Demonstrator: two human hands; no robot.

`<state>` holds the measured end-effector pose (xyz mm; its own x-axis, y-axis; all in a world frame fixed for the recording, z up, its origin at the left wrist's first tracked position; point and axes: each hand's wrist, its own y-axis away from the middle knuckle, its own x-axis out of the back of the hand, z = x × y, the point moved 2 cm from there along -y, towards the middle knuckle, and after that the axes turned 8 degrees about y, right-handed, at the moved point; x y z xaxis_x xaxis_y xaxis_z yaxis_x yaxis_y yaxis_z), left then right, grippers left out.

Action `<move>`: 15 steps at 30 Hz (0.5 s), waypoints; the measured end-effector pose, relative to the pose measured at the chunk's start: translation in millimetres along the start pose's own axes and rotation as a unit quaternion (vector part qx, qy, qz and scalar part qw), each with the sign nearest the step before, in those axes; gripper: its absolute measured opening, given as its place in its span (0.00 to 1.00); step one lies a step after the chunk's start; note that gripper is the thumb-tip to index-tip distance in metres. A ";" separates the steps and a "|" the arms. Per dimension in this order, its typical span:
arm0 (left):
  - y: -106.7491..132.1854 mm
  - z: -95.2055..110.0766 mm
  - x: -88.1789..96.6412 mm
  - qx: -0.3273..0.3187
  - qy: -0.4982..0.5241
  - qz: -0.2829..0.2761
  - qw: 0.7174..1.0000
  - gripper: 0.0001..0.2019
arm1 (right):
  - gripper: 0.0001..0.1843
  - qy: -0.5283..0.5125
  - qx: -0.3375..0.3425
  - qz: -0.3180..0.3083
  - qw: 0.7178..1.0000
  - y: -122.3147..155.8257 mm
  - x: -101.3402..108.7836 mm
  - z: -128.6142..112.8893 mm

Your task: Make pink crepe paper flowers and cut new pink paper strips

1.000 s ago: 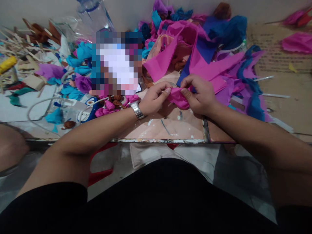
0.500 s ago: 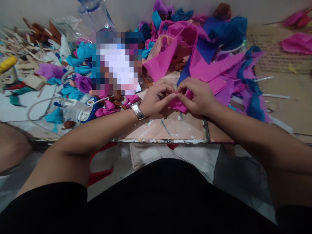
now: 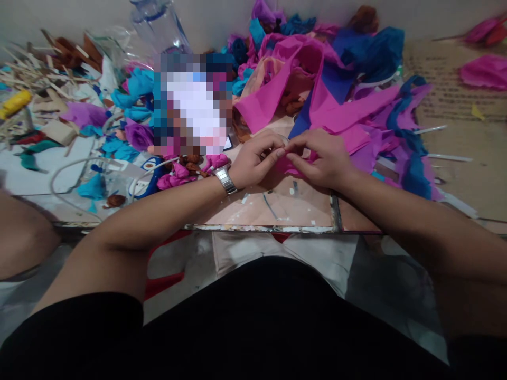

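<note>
My left hand (image 3: 257, 160), with a metal watch on its wrist, is closed with thumb and forefinger pinched on a small piece of pink crepe paper (image 3: 291, 167). Meeting it fingertip to fingertip, my right hand (image 3: 322, 158) pinches the same piece from the other side. Most of the paper is hidden behind the fingers; a bit shows below and between them. Just beyond my hands lie large folded strips of pink crepe paper (image 3: 336, 108) and a blue sheet (image 3: 303, 117).
A phone with a blurred screen (image 3: 196, 105) stands left of my hands, near a clear plastic bottle (image 3: 160, 26). Paper flowers, a white cable (image 3: 53, 177) and wooden sticks (image 3: 35, 68) crowd the left. Cardboard (image 3: 451, 137) lies right. Another person's knee (image 3: 24, 237) is at the left edge.
The pink piece hangs less below my fingers than before, and my right fingers have shifted slightly on it. Both hands stay in nearly the same place.
</note>
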<state>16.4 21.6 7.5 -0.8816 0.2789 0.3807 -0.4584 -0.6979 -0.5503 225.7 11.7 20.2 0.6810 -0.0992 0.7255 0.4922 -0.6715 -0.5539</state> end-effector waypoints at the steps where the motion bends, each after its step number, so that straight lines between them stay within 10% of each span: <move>1: 0.1 0.0 -0.1 -0.001 0.001 -0.001 1.000 0.24 | 0.10 0.000 0.002 0.003 1.000 0.0 -0.3 0.5; 15: 0.3 11.4 1.7 -0.007 0.022 -0.007 1.000 0.16 | 0.08 -0.017 0.021 0.018 0.999 -1.4 0.8 -2.0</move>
<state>16.0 14.4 16.4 -0.8792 0.3179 0.3549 -0.4718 -0.6846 -0.5556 224.4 11.1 22.3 0.7167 -0.0966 0.6907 0.4889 -0.6367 -0.5964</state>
